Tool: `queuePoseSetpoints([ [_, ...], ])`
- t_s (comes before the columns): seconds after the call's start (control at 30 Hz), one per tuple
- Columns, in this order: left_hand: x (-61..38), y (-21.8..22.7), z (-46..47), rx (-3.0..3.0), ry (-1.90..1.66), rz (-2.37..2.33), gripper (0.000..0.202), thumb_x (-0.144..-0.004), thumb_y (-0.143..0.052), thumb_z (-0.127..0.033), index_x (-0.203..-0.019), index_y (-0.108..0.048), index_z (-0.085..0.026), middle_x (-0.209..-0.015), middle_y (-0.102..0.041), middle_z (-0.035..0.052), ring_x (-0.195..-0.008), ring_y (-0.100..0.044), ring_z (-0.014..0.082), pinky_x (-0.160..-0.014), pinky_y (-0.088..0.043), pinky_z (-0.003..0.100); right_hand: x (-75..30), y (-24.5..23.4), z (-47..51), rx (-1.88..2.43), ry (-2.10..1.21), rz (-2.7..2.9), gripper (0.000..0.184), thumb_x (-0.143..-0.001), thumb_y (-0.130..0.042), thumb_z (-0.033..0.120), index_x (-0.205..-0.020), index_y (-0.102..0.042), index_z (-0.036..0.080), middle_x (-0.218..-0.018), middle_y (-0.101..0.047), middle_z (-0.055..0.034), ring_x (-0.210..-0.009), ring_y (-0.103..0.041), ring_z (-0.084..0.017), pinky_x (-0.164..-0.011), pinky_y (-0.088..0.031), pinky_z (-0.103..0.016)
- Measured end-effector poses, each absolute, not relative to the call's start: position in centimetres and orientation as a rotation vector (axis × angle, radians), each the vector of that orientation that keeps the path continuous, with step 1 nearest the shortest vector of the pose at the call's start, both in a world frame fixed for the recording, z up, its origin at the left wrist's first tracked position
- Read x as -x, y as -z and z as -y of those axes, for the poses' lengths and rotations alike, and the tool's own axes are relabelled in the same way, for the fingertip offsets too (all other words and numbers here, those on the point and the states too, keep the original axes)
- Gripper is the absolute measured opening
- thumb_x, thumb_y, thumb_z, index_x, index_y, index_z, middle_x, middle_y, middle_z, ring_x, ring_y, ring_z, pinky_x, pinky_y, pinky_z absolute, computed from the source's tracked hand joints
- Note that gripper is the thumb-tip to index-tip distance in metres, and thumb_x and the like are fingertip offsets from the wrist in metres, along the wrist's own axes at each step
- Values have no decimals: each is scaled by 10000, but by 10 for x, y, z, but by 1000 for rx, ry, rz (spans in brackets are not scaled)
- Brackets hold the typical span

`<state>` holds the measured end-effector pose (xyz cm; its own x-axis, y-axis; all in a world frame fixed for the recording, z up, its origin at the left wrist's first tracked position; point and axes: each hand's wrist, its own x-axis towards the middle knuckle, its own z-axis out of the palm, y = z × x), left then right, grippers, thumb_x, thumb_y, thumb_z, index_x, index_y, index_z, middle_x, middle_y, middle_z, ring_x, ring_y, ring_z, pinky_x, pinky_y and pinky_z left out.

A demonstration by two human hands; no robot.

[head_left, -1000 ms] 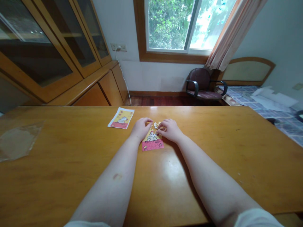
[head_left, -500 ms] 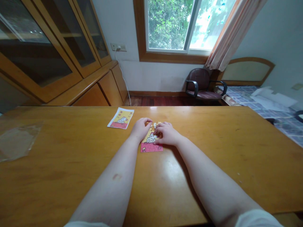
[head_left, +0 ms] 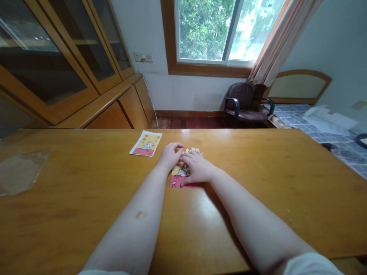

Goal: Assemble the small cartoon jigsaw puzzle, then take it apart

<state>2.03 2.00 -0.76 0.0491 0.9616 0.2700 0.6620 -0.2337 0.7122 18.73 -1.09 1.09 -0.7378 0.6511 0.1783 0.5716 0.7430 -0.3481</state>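
Observation:
A partly joined jigsaw puzzle [head_left: 175, 182] lies on the table, with a pink lower part, a white cartoon figure and some yellow above. My right hand [head_left: 199, 168] lies across its right side with fingers stretched and thumb apart, covering much of it. My left hand [head_left: 170, 156] rests at the puzzle's upper left edge, thumb and fingers curled together; whatever is between them is hidden. Beyond my right fingertips sit several loose puzzle pieces [head_left: 195, 149], pale and yellow. Left of my left hand lies a picture card [head_left: 146, 144] with a similar yellow and pink design.
The wooden table [head_left: 100, 183] spreads wide around the puzzle. A clear plastic bag [head_left: 21, 170] lies at its left. Beyond the far edge are a cabinet [head_left: 114, 110], an office chair [head_left: 243, 101] and a bed [head_left: 321, 122] with papers on it.
My right hand has moved slightly left and flattened over the puzzle, its thumb now lower on the pink part. The puzzle sits a little nearer to me. My left hand has barely moved.

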Motion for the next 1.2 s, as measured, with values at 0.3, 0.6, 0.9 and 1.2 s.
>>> queuePoseSetpoints([
  [0.3, -19, 9, -21, -1842, -1131, -1660, 169, -804, -528, -273, -857, -662, -184, -939, -677, 59, -914, -615, 200, -871, -471, 340, -177, -15, 24, 860, -350, 2784, 798, -562, -768, 526, -1251, -540, 194, -1282, -543, -133, -1170, -451, -344, -1056, -216, -527],
  [0.6, -17, 9, -22, -1787, -1235, -1657, 183, -802, -522, -288, -854, -663, -183, -903, -680, 50, -881, -613, 191, -812, -473, 322, -166, -24, 38, 875, -179, 2838, 412, -636, -678, 397, -969, -662, 155, -953, -658, -113, -928, -527, -289, -970, -312, -437],
  [0.9, -17, 10, -22, -1753, -1267, -1641, 172, -802, -530, -281, -843, -664, -181, -880, -687, 45, -844, -616, 187, -791, -490, 319, -169, -20, 28, 846, -80, 2836, 248, -721, -553, 325, -815, -700, 149, -732, -672, -92, -771, -552, -229, -883, -335, -386],
  [1.2, -15, 16, -25, -1719, -1280, -1605, 186, -803, -542, -309, -857, -664, -180, -871, -687, 45, -811, -616, 180, -720, -497, 295, -174, -9, 17, 826, 19, 2691, 188, -760, -532, 257, -676, -675, 169, -727, -675, -80, -758, -542, -201, -844, -347, -360],
])
